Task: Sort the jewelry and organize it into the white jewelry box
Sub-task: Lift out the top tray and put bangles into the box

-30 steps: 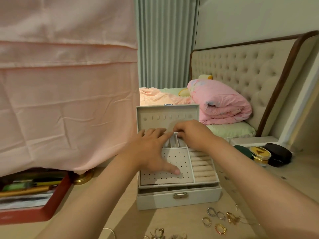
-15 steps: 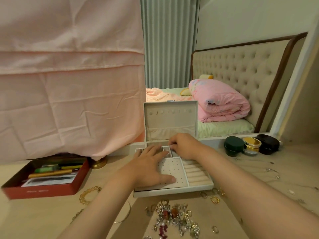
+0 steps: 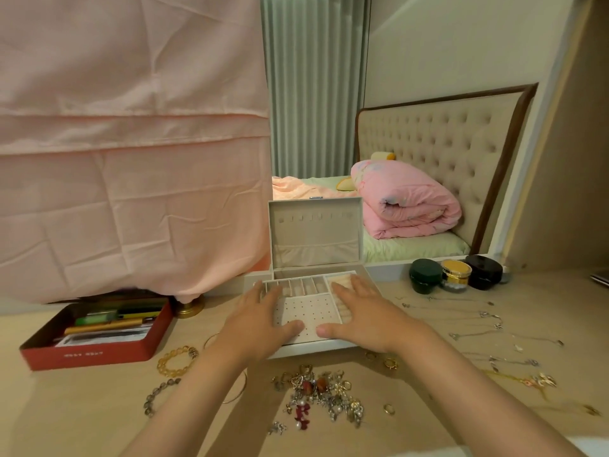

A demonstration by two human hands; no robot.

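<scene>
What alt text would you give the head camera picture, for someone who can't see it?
A person's left hand and right hand rest flat on the top tray of an open white jewelry box on a table. A tangled jewelry pile lies in front of it, a red tin to the left, three small jars to the right.

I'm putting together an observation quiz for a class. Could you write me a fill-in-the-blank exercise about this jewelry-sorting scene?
1. The jewelry box has its lid ____.
2. The left hand and the right hand rest on it, holding ____.
3. The tin to its left is ____ in colour.
4. To its right stand ____ jars in a row.

Missing words: open; nothing; red; three.
</scene>
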